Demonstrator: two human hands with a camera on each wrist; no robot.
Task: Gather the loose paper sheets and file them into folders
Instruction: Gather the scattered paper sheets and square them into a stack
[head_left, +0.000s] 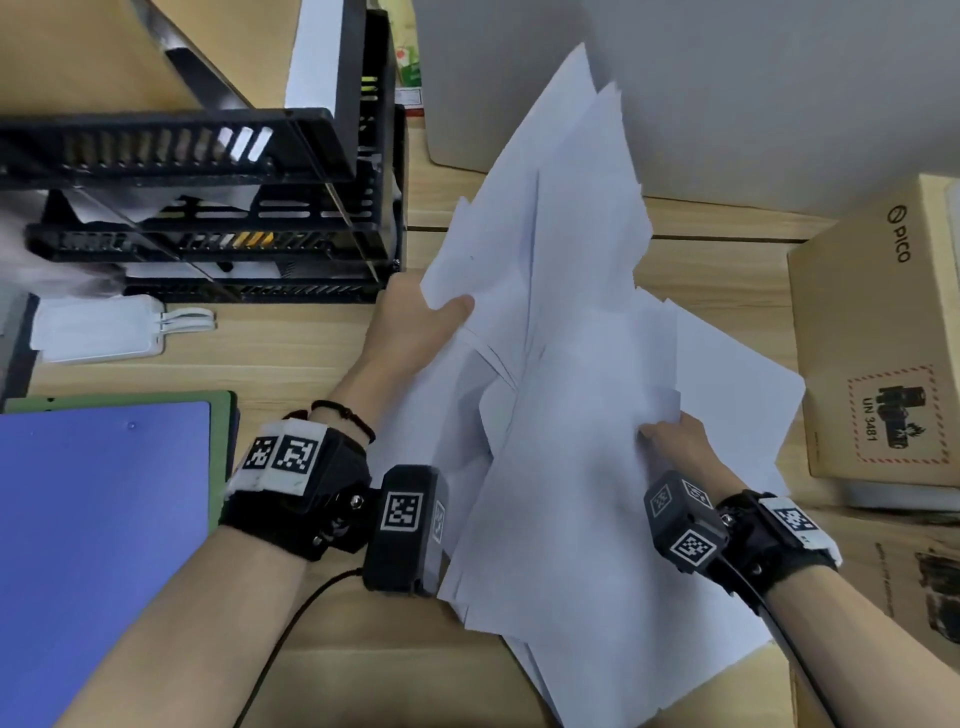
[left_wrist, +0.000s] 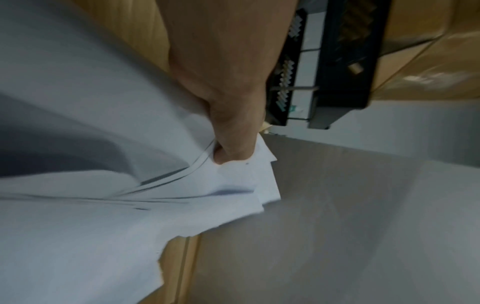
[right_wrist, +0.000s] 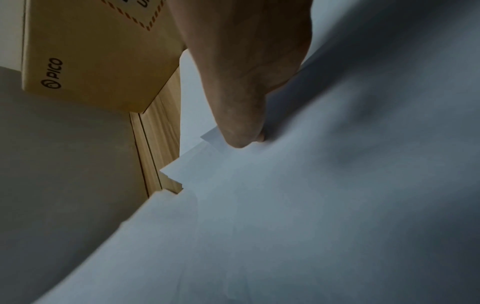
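Paper sheets (head_left: 571, 364), white and loosely fanned, held from both sides above the wooden desk (head_left: 291, 353). Left hand (head_left: 415, 332) grips the stack's left edge, thumb on top, other fingers hidden under the paper; left wrist view shows the thumb (left_wrist: 233, 144) pressing several layered edges. Right hand (head_left: 675, 441) pinches the right side of the upper sheets, thumb on top; fingers below not visible. More sheets lie beneath, spread on the desk toward the near edge and out to the right. Upper sheets rise at a slant, far corners pointing toward the grey wall.

Surroundings: black tiered paper tray (head_left: 234, 208) stands just left of the left hand, close to the lifted stack's edge. White tag-like item (head_left: 104, 332) with cords lies in front of the tray. Blue folder (head_left: 93, 545) lies at near left over a green one (head_left: 223, 405), well apart from the sheets, beside the left forearm. Brown PICO carton (head_left: 883, 338) sits at right, just beside the outermost sheet's corner; right wrist view shows the same carton (right_wrist: 98, 61) near the paper edge. Grey panel at the back behind the raised corners.
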